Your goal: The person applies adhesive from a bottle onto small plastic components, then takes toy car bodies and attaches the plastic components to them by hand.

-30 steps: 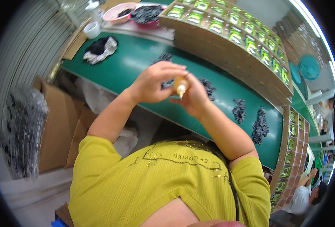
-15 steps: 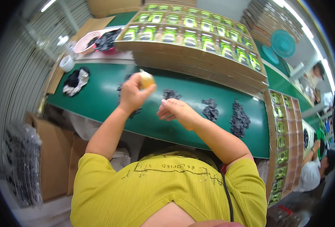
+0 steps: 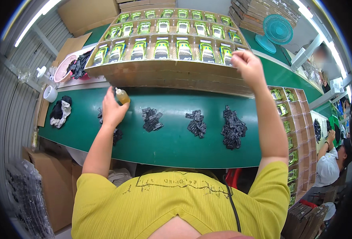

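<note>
My left hand (image 3: 114, 111) is over the left part of the green table, fingers spread around a small squeeze bottle (image 3: 122, 96) of yellowish liquid. The bottle has a pale nozzle and appears to stand on the table, the thumb close to its base. Raised at the right, my right hand (image 3: 248, 68) has its fingers curled together at the right end of the front row of green-and-black packs (image 3: 225, 53). Whatever lies between those fingertips is hidden. Piles of small black pieces lie on the table, including one pile (image 3: 152, 119) right of the bottle.
A partitioned cardboard box (image 3: 176, 73) of packs spans the table's back; another box (image 3: 301, 131) stands right. Black and white cloths (image 3: 60, 112) and a pink basket (image 3: 63, 73) are left. A teal fan (image 3: 277, 30) stands behind. A co-worker (image 3: 331, 163) sits far right.
My left hand has moved left and down with the bottle, which was tilted in its grip before. My right hand has swung up and right, from mid-table to the packs. The view has shifted.
</note>
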`<state>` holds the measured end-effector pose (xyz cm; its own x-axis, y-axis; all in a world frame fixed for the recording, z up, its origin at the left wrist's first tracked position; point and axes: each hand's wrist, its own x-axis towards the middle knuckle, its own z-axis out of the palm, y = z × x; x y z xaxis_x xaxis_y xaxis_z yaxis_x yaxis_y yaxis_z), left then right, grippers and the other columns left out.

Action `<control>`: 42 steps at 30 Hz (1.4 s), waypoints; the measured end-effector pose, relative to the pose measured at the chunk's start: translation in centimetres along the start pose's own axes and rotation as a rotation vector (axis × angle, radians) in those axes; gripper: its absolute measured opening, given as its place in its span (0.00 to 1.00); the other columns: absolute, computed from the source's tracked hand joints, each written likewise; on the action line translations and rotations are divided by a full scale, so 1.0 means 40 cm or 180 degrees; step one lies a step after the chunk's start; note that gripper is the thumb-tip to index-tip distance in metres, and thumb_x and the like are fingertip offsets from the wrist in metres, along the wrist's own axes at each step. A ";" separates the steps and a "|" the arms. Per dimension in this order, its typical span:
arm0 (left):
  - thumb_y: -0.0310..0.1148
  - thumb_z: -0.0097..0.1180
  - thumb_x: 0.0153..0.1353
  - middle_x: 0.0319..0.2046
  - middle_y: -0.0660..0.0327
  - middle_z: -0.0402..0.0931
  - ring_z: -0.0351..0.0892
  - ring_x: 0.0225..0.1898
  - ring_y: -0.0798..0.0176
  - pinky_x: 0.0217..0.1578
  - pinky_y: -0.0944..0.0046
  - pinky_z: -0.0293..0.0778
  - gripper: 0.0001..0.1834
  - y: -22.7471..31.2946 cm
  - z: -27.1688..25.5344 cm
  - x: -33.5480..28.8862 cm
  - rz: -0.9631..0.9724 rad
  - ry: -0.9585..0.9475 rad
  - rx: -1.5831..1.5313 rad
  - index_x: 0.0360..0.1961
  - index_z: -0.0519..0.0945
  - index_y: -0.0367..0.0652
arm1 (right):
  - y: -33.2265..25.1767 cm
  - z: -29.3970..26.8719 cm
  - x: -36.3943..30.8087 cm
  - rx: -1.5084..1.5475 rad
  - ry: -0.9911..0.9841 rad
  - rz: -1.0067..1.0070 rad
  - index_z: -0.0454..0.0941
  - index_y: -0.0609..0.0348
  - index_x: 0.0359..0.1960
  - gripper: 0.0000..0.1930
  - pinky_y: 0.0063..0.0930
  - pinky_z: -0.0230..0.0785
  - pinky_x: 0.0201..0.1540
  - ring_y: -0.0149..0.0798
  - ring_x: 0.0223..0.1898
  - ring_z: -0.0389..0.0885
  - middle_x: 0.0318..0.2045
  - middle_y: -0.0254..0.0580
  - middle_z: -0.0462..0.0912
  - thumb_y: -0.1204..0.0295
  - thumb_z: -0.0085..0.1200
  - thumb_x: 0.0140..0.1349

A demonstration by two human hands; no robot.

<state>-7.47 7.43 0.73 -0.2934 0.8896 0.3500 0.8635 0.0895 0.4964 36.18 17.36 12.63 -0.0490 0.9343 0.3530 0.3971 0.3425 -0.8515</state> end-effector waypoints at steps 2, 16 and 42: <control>0.28 0.67 0.48 0.56 0.44 0.73 0.72 0.59 0.44 0.59 0.53 0.68 0.40 0.027 -0.016 -0.043 0.0259 0.0448 -0.0267 0.64 0.65 0.34 | 0.080 -0.060 0.147 -0.1200 0.0297 -0.0148 0.84 0.61 0.39 0.12 0.28 0.74 0.41 0.33 0.34 0.83 0.32 0.41 0.86 0.66 0.58 0.59; 0.20 0.64 0.46 0.48 0.49 0.77 0.76 0.47 0.48 0.49 0.55 0.72 0.21 0.234 -0.008 -0.194 0.1555 0.0332 -0.1230 0.45 0.77 0.38 | 0.152 -0.033 0.545 -0.3831 -0.0812 0.1542 0.84 0.56 0.50 0.23 0.39 0.74 0.53 0.48 0.52 0.83 0.50 0.48 0.84 0.59 0.65 0.53; 0.34 0.71 0.41 0.52 0.56 0.76 0.76 0.50 0.49 0.51 0.51 0.72 0.37 0.302 0.043 -0.308 0.3234 -0.0718 -0.1035 0.58 0.75 0.48 | 0.044 0.164 -0.475 0.1757 -0.2663 0.2350 0.83 0.64 0.38 0.15 0.26 0.72 0.40 0.31 0.35 0.80 0.31 0.39 0.84 0.63 0.56 0.63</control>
<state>7.26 -1.68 1.05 0.6066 0.5459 0.5780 0.5007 -0.8270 0.2557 31.79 0.84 1.89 -0.6269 0.6275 -0.4619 0.1498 -0.4847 -0.8618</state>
